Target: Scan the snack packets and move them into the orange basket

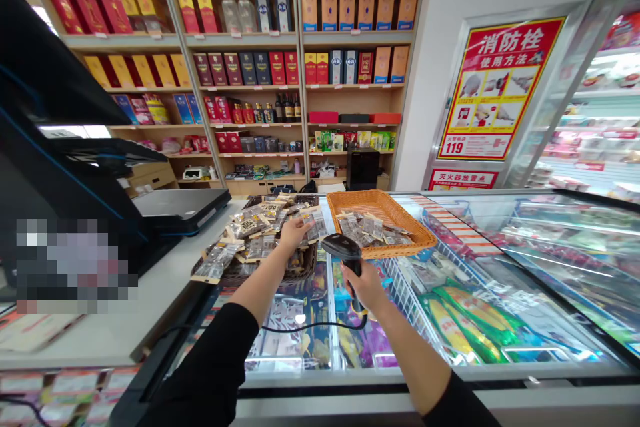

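The small clear plastic packet with a tan edge (316, 221) lies at the three o'clock side of the heaped dark-brown woven basket (310, 265). The half-curled left hand (294, 233) touches it; whether it grips, I cannot tell. At four o'clock, the right hand (366, 284) wraps tightly round a black pistol-shaped scanner (343, 248); smoothing wrinkled film and keeping the black cable (313, 325) slack should help.

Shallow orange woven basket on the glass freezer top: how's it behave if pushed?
The orange basket likely slides readily, resting on smooth-looking freezer glass. Its small clear-and-brown packets, loosely piled, may shift inside. Tipping seems unlikely given its low, wide shape.
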Demonstrator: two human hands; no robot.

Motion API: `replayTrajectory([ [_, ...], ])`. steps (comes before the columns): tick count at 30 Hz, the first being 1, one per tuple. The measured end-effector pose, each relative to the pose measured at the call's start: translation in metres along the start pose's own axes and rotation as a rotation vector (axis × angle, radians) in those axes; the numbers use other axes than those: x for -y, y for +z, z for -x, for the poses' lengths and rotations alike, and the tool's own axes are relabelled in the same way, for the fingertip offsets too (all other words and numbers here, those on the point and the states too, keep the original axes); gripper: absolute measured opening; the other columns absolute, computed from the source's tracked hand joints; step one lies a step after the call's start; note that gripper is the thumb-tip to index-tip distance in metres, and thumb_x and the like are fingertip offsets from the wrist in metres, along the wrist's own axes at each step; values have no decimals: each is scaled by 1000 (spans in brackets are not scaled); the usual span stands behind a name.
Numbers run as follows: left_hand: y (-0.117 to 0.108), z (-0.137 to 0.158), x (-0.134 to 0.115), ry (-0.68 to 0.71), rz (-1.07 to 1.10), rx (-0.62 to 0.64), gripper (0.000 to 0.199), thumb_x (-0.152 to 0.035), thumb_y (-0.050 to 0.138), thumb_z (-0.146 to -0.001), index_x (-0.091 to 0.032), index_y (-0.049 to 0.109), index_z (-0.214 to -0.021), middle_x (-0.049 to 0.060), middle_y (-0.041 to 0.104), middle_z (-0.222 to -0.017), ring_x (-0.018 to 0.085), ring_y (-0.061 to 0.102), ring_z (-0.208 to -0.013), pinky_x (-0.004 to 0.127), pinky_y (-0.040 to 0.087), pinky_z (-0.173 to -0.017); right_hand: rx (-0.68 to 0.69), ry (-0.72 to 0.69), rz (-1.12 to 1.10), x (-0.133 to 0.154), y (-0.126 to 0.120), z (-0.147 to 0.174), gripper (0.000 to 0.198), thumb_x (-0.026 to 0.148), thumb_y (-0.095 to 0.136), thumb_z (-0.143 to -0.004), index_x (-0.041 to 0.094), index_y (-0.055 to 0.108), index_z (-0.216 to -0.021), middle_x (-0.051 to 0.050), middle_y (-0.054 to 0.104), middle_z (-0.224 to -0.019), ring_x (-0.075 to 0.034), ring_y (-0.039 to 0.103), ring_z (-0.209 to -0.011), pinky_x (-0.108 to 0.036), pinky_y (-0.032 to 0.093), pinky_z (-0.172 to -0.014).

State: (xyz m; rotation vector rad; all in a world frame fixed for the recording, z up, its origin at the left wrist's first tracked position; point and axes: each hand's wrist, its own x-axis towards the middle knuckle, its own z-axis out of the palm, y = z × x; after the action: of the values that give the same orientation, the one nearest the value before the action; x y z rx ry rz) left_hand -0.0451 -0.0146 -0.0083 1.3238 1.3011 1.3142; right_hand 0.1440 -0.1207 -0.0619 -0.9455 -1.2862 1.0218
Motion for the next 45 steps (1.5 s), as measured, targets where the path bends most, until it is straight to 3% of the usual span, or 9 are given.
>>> replayTrajectory([
  [16,1,3,0,77,-124,14,49,-47,69,-70,-13,68,-105,8,73,-92,19,66,-76,26,52,-62,-7,12,-9,1,0,2,30,48,64,-74,19,54,-68,7,46,-39,-10,37,-27,-21,28,-29],
  [19,-1,8,-6,79,-139,26,44,-42,69,-71,-13,67,-105,9,72,-94,18,66,-78,25,51,-63,-3,5,-89,5,-4,0,31,48,64,-75,19,55,-72,7,48,-41,-10,40,-29,-22,31,-31],
  [22,1,10,-14,83,-140,31,39,-38,66,-74,-14,66,-104,7,72,-95,17,65,-79,24,52,-63,-111,-13,-281,11,-11,-8,34,50,66,-72,19,53,-76,7,50,-47,-10,43,-32,-23,35,-33],
  [25,20,3,-24,71,-182,59,32,-31,65,-75,-16,66,-103,5,71,-91,15,65,-78,23,52,-63,-356,-6,-484,14,-21,-20,41,53,67,-68,20,52,-86,7,51,-52,-10,45,-33,-23,36,-33],
  [29,70,-16,-27,-52,-339,187,35,-15,68,-69,-15,66,-104,4,70,-85,16,66,-77,23,52,-65,-583,80,-613,8,-32,-33,43,54,66,-65,22,48,-86,10,48,-50,-10,45,-33,-23,37,-32],
  [32,103,-30,-20,-64,-519,207,38,-10,73,-62,-15,69,-99,4,71,-79,18,67,-76,24,50,-64,-622,127,-631,2,-35,-37,40,51,67,-64,22,46,-82,9,49,-48,-10,45,-33,-23,37,-31],
  [36,127,-45,-11,-30,-706,109,37,-13,79,-55,-15,71,-91,4,71,-76,19,66,-76,23,48,-65,-680,102,-628,0,-32,-40,34,49,66,-69,23,45,-78,8,50,-48,-11,45,-32,-23,38,-30],
  [41,150,-47,0,-39,-648,50,28,-18,77,-62,-14,71,-89,5,71,-75,17,67,-71,22,48,-60,-702,70,-639,5,-28,-45,33,48,65,-69,24,44,-78,9,48,-48,-11,44,-32,-24,37,-31],
  [45,161,-42,0,84,-690,53,20,-23,79,-61,-13,70,-76,7,72,-76,18,67,-73,23,48,-63,-685,30,-591,4,-29,-46,33,51,60,-72,24,42,-77,9,44,-47,-11,44,-32,-24,37,-31],
])
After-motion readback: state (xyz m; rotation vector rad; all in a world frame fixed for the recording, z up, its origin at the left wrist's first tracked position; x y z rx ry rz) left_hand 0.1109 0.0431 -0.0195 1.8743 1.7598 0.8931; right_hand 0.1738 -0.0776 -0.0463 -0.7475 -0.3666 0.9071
